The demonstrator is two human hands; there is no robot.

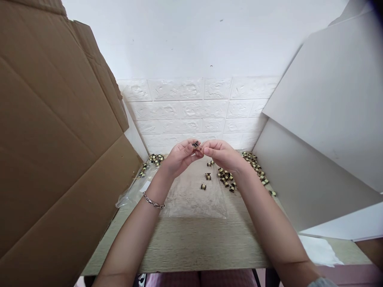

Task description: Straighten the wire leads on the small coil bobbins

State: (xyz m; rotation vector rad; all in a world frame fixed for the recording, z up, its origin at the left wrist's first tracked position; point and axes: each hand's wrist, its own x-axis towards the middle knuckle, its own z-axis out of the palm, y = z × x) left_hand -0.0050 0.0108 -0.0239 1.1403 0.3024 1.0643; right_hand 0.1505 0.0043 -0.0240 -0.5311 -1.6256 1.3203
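Fingers of my left hand (183, 158) pinch a black-and-yellow component (195, 145) above the tabletop (203, 243), before its far edge, likely steadying it for my right hand (224, 154), fingers pressed together alongside, contents hidden

One left hand (181, 159), one right hand (223, 153) | one yellow-and-black coil (196, 145) at the fingertips | three loose coils (208, 176) lie mid-tabletop (203, 243) | two gatherings, far left corner (156, 159) and right edge (226, 176), likely dozens, too crowded to count | one bracelet (153, 202)
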